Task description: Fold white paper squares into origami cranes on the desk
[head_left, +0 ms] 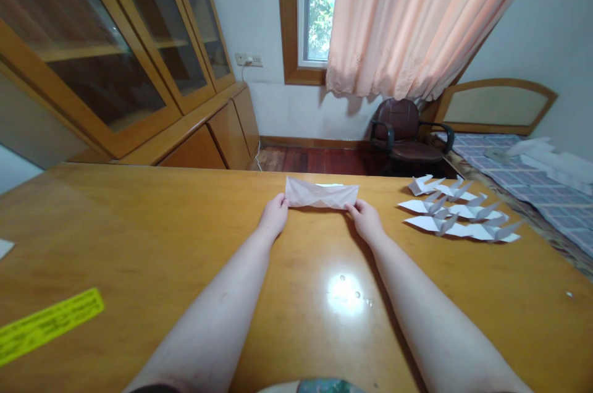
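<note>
Head view, the near part: what lies on the table (139,238)?

One yellow strip (49,323) at the near left, and one small white scrap (4,248) at the left edge, a little farther. Two bare forearms reach from the near edge toward the middle.

And the hands?

The left hand (274,215) and the right hand (367,220) are at the far middle of the table. Each one has its fingers closed in a pinch on one end of the folded paper (321,194): the left hand on the left end, the right hand on the right end. This one sheet is long and creased, between the two hands, close to the far edge of the table.

What is beside it?

To the right, near the right hand but apart from it, are the paper figures (456,211) with pointed wings. I count about six; they overlap, so I cannot tell exactly.

And farther?

One dark armchair (407,133) under one pink curtain (417,16), one window (317,4), a wooden cabinet (139,59) with three glass doors at the far left, and one bed (523,177) at the far right.
</note>
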Motion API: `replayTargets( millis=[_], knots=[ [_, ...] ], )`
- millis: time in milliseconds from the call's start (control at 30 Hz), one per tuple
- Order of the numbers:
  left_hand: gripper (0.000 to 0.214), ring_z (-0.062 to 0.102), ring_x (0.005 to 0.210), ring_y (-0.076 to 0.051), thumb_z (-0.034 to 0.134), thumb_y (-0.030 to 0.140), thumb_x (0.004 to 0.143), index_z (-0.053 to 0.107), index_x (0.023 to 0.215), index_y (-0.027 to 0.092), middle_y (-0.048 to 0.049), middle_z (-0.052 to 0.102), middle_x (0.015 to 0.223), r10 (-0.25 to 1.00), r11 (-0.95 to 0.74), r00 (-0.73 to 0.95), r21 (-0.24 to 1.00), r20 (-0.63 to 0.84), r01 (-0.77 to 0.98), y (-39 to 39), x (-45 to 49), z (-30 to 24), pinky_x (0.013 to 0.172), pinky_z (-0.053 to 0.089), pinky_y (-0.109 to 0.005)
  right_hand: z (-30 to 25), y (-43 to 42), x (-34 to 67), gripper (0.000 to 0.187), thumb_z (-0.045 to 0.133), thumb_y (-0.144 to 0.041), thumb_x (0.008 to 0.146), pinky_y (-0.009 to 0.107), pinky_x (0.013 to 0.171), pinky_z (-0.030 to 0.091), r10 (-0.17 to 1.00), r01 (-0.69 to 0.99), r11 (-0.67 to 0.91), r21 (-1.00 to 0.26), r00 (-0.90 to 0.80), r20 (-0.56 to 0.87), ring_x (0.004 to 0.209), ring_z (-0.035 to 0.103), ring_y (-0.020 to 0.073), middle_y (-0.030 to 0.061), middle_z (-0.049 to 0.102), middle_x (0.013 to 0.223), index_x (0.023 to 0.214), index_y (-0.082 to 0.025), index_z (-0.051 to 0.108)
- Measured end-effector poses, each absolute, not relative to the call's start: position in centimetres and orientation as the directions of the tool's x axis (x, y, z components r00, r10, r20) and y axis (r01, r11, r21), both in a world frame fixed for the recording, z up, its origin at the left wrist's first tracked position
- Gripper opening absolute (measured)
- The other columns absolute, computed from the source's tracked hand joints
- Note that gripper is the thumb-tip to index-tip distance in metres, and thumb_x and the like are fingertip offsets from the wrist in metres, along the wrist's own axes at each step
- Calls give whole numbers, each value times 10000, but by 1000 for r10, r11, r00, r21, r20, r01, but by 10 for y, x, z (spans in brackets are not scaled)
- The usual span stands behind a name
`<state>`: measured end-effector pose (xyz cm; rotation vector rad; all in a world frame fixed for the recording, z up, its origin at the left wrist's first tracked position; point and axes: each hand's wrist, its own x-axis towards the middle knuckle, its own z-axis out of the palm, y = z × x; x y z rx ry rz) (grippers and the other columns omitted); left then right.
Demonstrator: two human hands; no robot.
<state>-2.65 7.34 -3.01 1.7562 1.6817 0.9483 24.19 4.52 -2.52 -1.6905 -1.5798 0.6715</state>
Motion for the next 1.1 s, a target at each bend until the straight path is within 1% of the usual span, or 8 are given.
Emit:
replayTargets(
  millis=[367, 533, 600, 667, 767, 867, 1000, 1100],
  knots=[
    [197, 619, 838, -211, 436, 270, 883, 612, 872, 181, -83, 687, 896, 994, -46, -35, 678, 106, 733, 71, -27, -24, 732, 443, -288, -26, 46, 245, 346, 465, -441, 829, 291, 700, 420, 977, 612, -23, -791, 181, 112, 760, 590, 204, 63, 692, 827, 848, -154, 656],
    [190, 623, 793, -203, 478, 280, 855, 631, 928, 194, -57, 689, 837, 996, -32, -34, 671, 85, 741, 69, -26, -23, 713, 443, -284, -23, 45, 244, 335, 466, -434, 836, 286, 641, 399, 973, 684, -85, -724, 214, 88, 705, 581, 200, 57, 669, 753, 785, -159, 649],
    [206, 625, 785, -201, 505, 268, 831, 623, 987, 204, -41, 690, 805, 996, -21, -38, 658, 75, 753, 68, -27, -23, 719, 445, -287, -23, 45, 244, 291, 505, -409, 825, 282, 648, 403, 967, 697, -122, -707, 244, 74, 722, 594, 195, 57, 675, 782, 829, -158, 651],
    [269, 626, 825, -217, 533, 253, 805, 601, 1062, 211, -40, 694, 803, 995, -11, -52, 616, 85, 787, 67, -27, -23, 752, 450, -306, -24, 46, 243, 282, 576, -362, 788, 277, 677, 415, 962, 694, -148, -705, 266, 60, 762, 612, 188, 55, 684, 840, 965, -151, 640],
    [389, 611, 930, -261, 559, 243, 781, 560, 1168, 198, -76, 699, 901, 991, 1, -71, 527, 111, 850, 64, -25, -19, 829, 456, -361, -27, 48, 243, 459, 661, -298, 722, 286, 730, 428, 964, 715, -167, -679, 263, 40, 809, 628, 187, 43, 685, 866, 1145, -140, 575],
    [465, 542, 1107, -304, 555, 225, 777, 531, 1238, 169, -143, 633, 1154, 980, 12, -96, 425, 177, 905, 58, -20, -13, 949, 419, -416, -28, 48, 242, 498, 672, -286, 710, 311, 779, 430, 969, 759, -160, -631, 241, 44, 849, 626, 200, 40, 686, 872, 1176, -146, 563],
    [463, 301, 1365, -299, 513, 221, 821, 531, 1283, 187, -119, 461, 1409, 952, -192, 94, 330, 291, 924, 50, -9, -6, 1145, 186, -475, -24, 46, 239, 465, 646, -305, 735, 346, 822, 423, 975, 816, -141, -560, 214, 67, 905, 613, 230, 59, 688, 903, 1170, -158, 578],
    [465, 158, 1435, -265, 486, 287, 864, 501, 1328, 267, -44, 303, 1528, 884, -464, 417, 290, 210, 837, 42, 0, -5, 1171, 80, -490, -23, 44, 236, 466, 644, -325, 743, 354, 832, 419, 977, 843, -123, -524, 194, 83, 923, 609, 242, 77, 689, 926, 1175, -161, 586]
  ],
)
